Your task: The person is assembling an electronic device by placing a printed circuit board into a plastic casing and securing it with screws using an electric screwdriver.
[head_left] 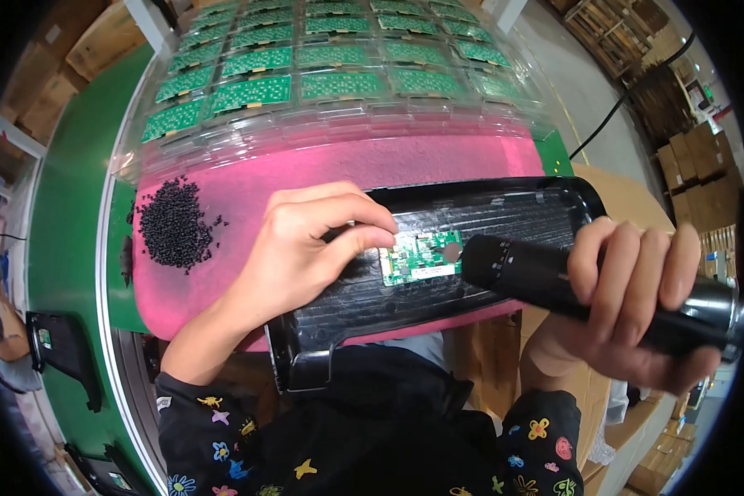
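Observation:
A small green circuit board [422, 271] lies inside a black plastic housing [347, 318], which rests across the pink mat [231, 182]. At the board's upper left corner, the thumb and forefinger of my left hand [310, 240] are pinched together on its edge. My right hand [632, 281] is wrapped round a thick black electric screwdriver [533, 273], held slanting in from the right. Its front end is over the right part of the board; whether the tip touches a screw is hidden. A heap of small black screws [174, 227] lies on the mat to the left.
Stacked clear plastic trays [339, 103] full of green boards stand along the far side. A green conveyor belt [74, 215] runs at left, carrying another black housing [62, 351]. Another person's arm [8, 335] shows beyond it. Cardboard boxes [703, 178] stand at right.

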A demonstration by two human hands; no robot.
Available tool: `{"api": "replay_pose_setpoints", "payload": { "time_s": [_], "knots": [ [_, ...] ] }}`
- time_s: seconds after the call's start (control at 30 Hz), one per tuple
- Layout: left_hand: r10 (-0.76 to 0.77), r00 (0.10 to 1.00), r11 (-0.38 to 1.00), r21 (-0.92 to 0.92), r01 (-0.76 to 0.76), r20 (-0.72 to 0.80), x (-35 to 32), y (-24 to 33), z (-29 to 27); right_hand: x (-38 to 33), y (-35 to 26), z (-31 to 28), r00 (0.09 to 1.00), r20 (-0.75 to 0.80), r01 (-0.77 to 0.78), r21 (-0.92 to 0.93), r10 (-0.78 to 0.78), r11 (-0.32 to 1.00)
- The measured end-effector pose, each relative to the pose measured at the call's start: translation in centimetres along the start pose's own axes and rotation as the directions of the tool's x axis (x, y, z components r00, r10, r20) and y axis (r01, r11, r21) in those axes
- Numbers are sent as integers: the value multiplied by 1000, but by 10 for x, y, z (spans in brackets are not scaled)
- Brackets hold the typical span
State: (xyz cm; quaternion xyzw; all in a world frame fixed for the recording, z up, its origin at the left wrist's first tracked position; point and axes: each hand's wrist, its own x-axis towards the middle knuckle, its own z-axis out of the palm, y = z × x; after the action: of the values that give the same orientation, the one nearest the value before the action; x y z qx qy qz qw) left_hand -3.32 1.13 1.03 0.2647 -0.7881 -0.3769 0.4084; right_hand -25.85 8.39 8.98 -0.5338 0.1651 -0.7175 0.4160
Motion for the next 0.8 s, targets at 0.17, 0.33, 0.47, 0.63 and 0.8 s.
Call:
{"api": "replay_pose_setpoints", "payload": {
  "time_s": [0.17,0.33,0.47,0.63,0.8],
  "knots": [
    [-266,964,958,-106,267,20,-1,5,6,11,8,-26,991,25,-125,-111,128,986],
    [-158,975,983,121,140,156,-6,-9,6,10,28,-41,974,-3,-223,-127,225,966],
    [-135,962,986,128,107,236,-5,-9,9,6,40,-47,970,-43,-243,-139,239,960],
    [-108,955,986,149,69,277,-7,-12,11,7,46,-54,975,64,-209,-32,211,977],
    [-111,941,979,200,47,320,-7,-13,10,9,50,-53,970,60,-233,-30,234,972]
  ]
}}
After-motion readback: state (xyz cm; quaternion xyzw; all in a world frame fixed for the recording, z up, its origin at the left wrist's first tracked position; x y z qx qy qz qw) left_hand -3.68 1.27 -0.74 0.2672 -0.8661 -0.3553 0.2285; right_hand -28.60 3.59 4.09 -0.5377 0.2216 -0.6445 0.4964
